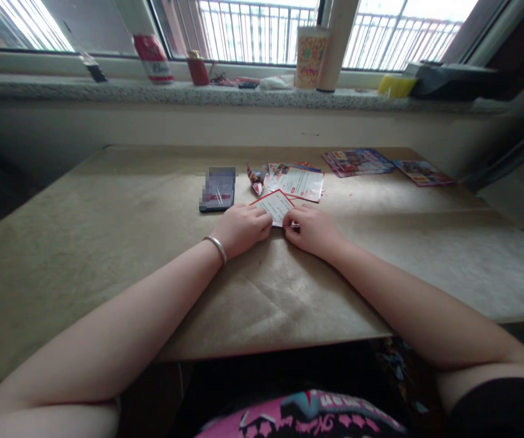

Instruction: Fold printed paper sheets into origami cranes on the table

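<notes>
Between my two hands lies a white sheet of paper (275,207) with a red border and lines of print, one corner pointing away from me. My left hand (244,228), with a silver bangle at the wrist, has its fingers curled on the paper's left edge. At the right edge, my right hand (312,228) pinches the same paper between thumb and fingers. Just beyond are more printed sheets (305,184) and a small folded paper piece (256,179). A phone or tablet (219,190) lies left of them, partly blurred out.
Colourful printed booklets (357,162) lie at the table's back right, with another printed piece (424,172) beside them. The windowsill (244,96) holds a red can (152,58), a red bottle (197,68), a patterned paper cup (310,58) and a yellow object (396,86).
</notes>
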The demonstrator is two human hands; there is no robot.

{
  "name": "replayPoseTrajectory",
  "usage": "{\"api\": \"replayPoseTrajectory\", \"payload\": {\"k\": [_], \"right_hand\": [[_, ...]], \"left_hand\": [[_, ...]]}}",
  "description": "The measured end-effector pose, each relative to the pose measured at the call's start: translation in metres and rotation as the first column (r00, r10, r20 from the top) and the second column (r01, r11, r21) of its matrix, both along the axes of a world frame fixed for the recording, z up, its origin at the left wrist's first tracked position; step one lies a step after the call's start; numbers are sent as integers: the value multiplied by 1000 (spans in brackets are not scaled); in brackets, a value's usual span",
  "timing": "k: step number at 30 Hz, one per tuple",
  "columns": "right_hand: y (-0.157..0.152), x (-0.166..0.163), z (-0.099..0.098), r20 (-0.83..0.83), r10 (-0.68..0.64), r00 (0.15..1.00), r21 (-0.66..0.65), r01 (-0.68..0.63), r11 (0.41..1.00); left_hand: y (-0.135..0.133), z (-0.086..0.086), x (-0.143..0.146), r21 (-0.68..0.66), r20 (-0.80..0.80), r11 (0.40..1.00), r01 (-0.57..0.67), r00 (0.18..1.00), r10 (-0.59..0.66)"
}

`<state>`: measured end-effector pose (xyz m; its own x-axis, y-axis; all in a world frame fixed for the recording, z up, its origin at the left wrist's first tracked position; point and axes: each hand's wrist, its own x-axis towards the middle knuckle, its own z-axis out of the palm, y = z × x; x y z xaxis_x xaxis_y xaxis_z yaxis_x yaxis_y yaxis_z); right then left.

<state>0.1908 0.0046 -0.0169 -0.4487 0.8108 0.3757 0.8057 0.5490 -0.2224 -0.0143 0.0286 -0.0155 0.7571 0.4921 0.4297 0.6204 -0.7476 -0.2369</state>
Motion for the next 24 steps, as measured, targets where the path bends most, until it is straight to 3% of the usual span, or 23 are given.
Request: {"api": "replayPoseTrajectory", "payload": {"k": [9, 24], "right_hand": [[0, -3, -3, -154, 63, 986, -36, -69, 997], [8, 15, -5, -235, 124, 964, -9, -130, 992]], "left_hand": [[-8, -3, 6, -55, 184, 998, 16, 983, -6], [-13, 3, -2, -3, 220, 1000, -22, 975, 22]]}}
